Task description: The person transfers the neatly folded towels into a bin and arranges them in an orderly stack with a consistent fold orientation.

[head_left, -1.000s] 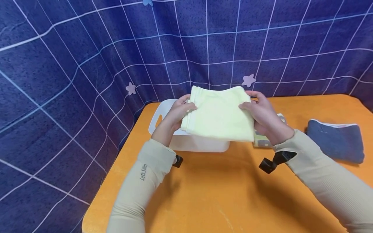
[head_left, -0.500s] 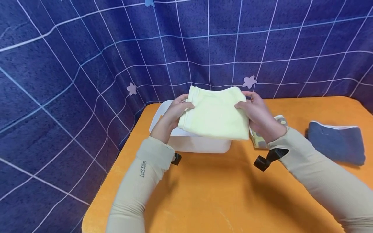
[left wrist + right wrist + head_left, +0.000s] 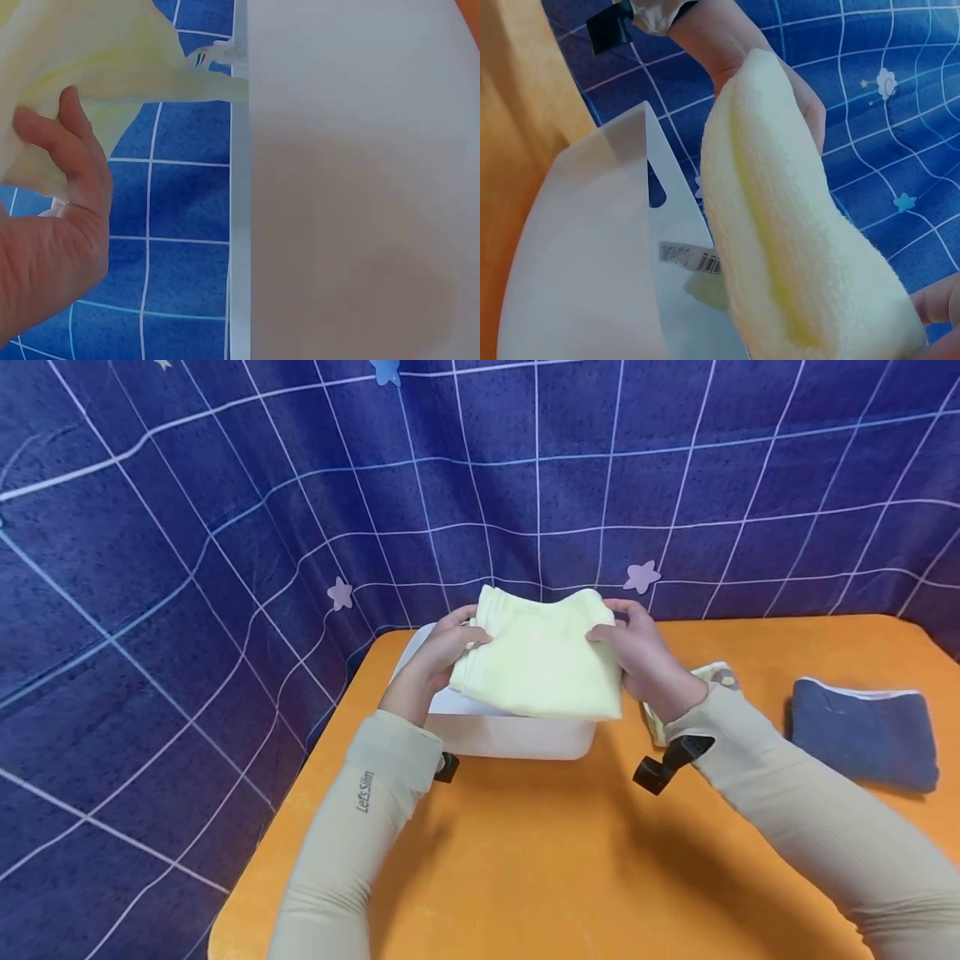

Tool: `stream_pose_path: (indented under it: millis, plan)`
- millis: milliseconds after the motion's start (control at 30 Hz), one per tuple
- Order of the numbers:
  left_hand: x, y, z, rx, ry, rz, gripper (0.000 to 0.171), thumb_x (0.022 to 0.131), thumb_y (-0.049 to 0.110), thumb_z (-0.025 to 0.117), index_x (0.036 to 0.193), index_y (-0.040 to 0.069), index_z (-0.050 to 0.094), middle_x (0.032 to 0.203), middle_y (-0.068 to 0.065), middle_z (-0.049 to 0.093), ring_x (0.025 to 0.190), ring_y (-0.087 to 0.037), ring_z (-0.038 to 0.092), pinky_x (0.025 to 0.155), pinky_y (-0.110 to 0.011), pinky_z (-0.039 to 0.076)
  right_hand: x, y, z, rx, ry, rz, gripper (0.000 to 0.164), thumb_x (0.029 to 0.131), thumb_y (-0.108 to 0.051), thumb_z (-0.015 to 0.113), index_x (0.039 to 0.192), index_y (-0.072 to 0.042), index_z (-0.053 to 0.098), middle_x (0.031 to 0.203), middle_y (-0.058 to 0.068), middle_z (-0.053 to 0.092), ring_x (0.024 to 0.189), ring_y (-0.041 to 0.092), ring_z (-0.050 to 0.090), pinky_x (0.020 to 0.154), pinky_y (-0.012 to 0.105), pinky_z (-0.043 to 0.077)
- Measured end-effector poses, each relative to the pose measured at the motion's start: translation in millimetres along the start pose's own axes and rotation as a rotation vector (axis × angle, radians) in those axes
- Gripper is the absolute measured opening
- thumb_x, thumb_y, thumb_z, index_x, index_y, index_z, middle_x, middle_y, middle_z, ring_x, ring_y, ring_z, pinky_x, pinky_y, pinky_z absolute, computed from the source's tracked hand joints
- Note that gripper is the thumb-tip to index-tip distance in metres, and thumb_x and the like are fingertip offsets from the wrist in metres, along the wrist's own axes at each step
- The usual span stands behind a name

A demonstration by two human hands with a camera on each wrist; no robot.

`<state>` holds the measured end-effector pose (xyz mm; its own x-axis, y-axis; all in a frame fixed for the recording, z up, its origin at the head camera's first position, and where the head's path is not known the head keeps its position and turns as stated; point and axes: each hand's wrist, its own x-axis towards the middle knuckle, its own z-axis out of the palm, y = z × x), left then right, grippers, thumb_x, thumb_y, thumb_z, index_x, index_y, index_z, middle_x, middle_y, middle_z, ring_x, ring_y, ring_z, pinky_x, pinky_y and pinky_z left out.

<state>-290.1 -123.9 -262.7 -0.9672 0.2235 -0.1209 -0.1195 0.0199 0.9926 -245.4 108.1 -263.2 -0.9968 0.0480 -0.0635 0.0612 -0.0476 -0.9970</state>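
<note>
A folded pale yellow towel [image 3: 540, 660] is held up over the white plastic bin [image 3: 517, 737]. My left hand [image 3: 444, 647] pinches its left edge, thumb on the front face and fingers behind. On the opposite edge my right hand [image 3: 637, 652] pinches it in the same way. The right wrist view shows the towel's fluffy folded layers [image 3: 780, 217] and, inside the bin, a tag with a barcode [image 3: 690, 257] beside something pale green. In the left wrist view the bin's outer wall [image 3: 360, 180] fills the right side. The towel hides much of the bin's opening.
A folded dark grey cloth [image 3: 862, 731] lies on the orange table [image 3: 525, 860] at the right. Partly behind my right wrist is a yellow and grey patterned cloth [image 3: 654, 727]. A blue curtain [image 3: 570, 493] with a white grid hangs behind the table.
Both hands have moved left with the towel, carrying it further over the bin. The patterned cloth is more covered by my right forearm. Both grips on the towel stay the same.
</note>
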Motion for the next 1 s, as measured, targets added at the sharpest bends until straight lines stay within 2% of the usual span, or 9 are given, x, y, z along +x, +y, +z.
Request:
stream_pose_path:
  millis: [267,467,700,1000]
  plan:
    - [3.9,3.9,-7.6,0.028,-0.008,-0.010,0.053,0.084,-0.005,0.048,0.135,0.009,0.042,0.112,-0.011,0.051,0.084,-0.020,0.057,0.067,-0.028,0.052,6,-4,7,0.011,0.019,0.013,0.058,0.084,0.002,0.049,0.137,-0.004,0.024,0.111,0.011,0.044,0.086,0.018,0.052,0.066,0.026,0.051]
    - [11.5,7.8,-15.9,0.035,0.005,-0.024,0.055,0.083,-0.008,0.048,0.135,0.009,0.041,0.111,-0.012,0.053,0.082,-0.019,0.058,0.065,-0.028,0.052,12,-6,13,0.025,0.010,0.036,0.059,0.084,0.003,0.049,0.137,-0.003,0.025,0.110,0.010,0.043,0.084,0.018,0.052,0.065,0.026,0.050]
    - [18.8,15.2,-23.0,0.090,-0.004,-0.041,0.055,0.084,-0.008,0.049,0.135,0.010,0.042,0.115,-0.012,0.052,0.083,-0.019,0.058,0.068,-0.028,0.052,25,-6,17,0.010,0.029,0.063,0.057,0.084,0.001,0.049,0.137,-0.004,0.026,0.128,0.014,0.035,0.094,0.023,0.050,0.078,0.035,0.049]
    - [23.7,23.7,-31.0,0.136,-0.013,-0.063,0.054,0.085,-0.008,0.047,0.136,0.009,0.040,0.108,-0.011,0.052,0.078,-0.018,0.058,0.067,-0.029,0.052,31,-7,24,0.021,0.024,0.062,0.054,0.084,0.003,0.048,0.134,-0.003,0.028,0.133,0.013,0.032,0.096,0.023,0.049,0.079,0.034,0.047]
